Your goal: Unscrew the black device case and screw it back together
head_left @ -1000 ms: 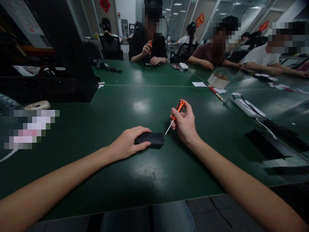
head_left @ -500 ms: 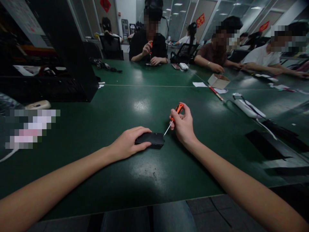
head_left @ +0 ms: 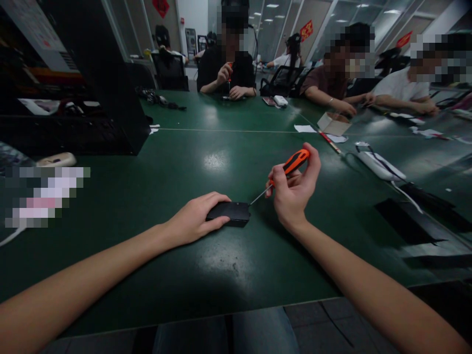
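Observation:
A small black rectangular box (head_left: 236, 212) lies on the green tabletop in front of me. My left hand (head_left: 201, 216) grips its left end, thumb along the near side and fingers over the far side. To the right of the box, my right hand (head_left: 295, 189) is closed around the orange and black handle of a screwdriver (head_left: 297, 161). The thin metal shaft slants down and left, and its tip is at the right end of the box, by the far corner. Whether the tip touches the box or a screw there is too small to tell.
A black shelf unit (head_left: 121, 98) stands at the left. To the right are a white power strip (head_left: 379, 164) with cables and a flat black piece (head_left: 398, 220). An open cardboard box (head_left: 334, 123) sits farther back. Several people work across the table.
My right hand has moved right and tipped the screwdriver lower, so its handle leans farther right. My left hand and the black box have stayed in place.

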The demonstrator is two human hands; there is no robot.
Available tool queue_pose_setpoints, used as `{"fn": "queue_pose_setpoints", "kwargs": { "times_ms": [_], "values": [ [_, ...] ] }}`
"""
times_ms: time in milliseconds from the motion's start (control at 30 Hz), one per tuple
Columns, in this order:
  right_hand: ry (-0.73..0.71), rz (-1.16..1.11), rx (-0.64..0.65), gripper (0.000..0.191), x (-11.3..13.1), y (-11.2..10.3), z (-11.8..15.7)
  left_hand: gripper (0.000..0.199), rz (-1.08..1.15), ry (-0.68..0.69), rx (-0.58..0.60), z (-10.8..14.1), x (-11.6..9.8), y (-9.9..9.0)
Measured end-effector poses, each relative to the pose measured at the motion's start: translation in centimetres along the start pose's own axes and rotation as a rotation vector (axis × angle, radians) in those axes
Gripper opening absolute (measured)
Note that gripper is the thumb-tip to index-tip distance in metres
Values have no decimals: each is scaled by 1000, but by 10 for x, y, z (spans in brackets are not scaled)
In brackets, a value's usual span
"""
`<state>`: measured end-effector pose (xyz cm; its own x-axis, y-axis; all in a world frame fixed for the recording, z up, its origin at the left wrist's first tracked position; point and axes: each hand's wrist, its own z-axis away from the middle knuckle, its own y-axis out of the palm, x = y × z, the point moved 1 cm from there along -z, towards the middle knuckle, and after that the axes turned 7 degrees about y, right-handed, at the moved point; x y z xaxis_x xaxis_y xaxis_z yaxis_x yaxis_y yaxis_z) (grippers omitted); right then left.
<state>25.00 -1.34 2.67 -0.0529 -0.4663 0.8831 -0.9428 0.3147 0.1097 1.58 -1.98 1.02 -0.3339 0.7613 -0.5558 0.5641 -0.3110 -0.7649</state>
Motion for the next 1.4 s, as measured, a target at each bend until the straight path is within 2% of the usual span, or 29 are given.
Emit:
{"fn": "queue_pose_setpoints", "kwargs": {
  "times_ms": [167,200,267,367,567,700,800,1000,1167,1400],
  "values": [
    [-308,7,77,55,-4,-3,5,35,-1,0,-3,0,0,0],
    [-347,-3,100,55,-5,-4,7,35,0,2,-4,0,0,0],
    [-334,-18,140,53,-6,-3,10,34,2,8,-6,0,-1,0],
    [-125,-42,155,52,-8,2,12,34,8,13,-9,0,0,0],
    [372,-179,117,66,-27,6,0,35,6,20,-9,1,0,1],
    [701,-210,220,72,-42,6,-7,34,7,15,-3,1,-1,1],
    [824,-212,291,71,-45,5,-9,34,5,14,-1,0,-1,1],
    [750,-233,159,66,-44,1,-15,34,2,25,-6,-1,-1,1],
    [713,-244,157,70,-45,5,-10,35,0,19,-9,-1,-1,1],
    [433,-210,137,73,-38,4,-9,35,5,5,-8,-1,-2,0]
  ]
}}
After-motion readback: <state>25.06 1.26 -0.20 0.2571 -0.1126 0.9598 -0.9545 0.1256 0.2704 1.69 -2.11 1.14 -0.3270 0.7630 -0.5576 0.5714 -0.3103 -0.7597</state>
